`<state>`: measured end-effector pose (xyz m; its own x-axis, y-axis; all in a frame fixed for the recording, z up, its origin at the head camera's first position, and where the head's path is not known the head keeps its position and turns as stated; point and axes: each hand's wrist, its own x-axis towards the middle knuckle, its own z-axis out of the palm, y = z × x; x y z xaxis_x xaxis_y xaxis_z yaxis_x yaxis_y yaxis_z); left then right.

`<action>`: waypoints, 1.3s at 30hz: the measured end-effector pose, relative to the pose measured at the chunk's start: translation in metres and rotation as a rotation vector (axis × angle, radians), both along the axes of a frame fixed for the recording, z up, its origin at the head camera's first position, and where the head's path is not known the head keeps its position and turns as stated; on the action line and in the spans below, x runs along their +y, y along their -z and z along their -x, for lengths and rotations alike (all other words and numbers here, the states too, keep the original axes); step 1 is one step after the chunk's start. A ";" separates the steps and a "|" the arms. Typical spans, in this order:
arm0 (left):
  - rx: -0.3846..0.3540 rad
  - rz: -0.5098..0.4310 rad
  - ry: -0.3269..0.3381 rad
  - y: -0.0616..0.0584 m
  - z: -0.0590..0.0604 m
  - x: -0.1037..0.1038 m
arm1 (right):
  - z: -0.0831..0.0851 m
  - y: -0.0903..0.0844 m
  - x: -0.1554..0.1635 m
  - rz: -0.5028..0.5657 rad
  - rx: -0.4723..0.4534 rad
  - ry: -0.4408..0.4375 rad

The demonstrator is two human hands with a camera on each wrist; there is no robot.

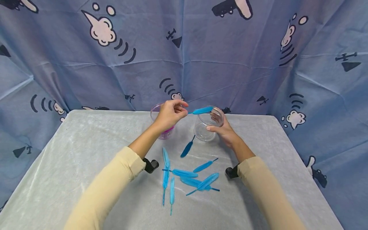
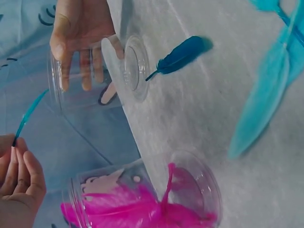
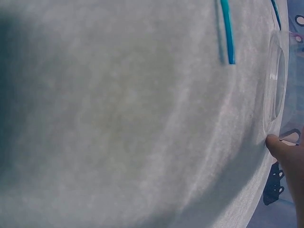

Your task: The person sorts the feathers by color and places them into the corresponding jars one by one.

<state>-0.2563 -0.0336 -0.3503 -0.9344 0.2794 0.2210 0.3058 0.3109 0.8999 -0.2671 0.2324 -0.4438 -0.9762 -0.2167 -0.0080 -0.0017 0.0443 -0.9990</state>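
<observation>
My left hand (image 1: 169, 115) pinches a blue feather (image 1: 203, 110) by its quill. The feather's vane reaches over the rim of a clear plastic cup (image 1: 204, 135). My right hand (image 1: 227, 131) grips that cup from its right side, thumb at the front and fingers behind. In the left wrist view nothing shows inside the clear cup (image 2: 136, 66). Partly hidden behind my left hand is a second clear cup (image 1: 166, 134); the left wrist view shows pink feathers (image 2: 142, 206) in it. A dark blue feather (image 1: 187, 149) lies just in front of the cups.
Several more blue feathers (image 1: 184, 173) lie on the pale cloth-covered table (image 1: 95, 140), nearer to me, some crossing each other. A blue patterned curtain (image 1: 143, 48) hangs along the table's back edge, close behind both cups.
</observation>
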 end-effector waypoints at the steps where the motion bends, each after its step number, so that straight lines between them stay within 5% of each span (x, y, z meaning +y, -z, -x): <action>1: 0.001 0.001 -0.002 0.000 0.001 0.002 | 0.000 0.000 0.000 -0.001 -0.003 0.002; 17: -0.026 0.008 -0.003 0.004 0.010 0.030 | 0.001 0.001 -0.002 -0.037 -0.016 0.022; 39: -0.042 -0.011 0.010 0.014 0.012 0.041 | 0.001 0.001 -0.005 0.033 0.017 0.012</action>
<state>-0.2680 0.0072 -0.3644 -0.9402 0.2863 0.1848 0.2706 0.2977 0.9155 -0.2683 0.2278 -0.4452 -0.9787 -0.2047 0.0158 -0.0186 0.0118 -0.9998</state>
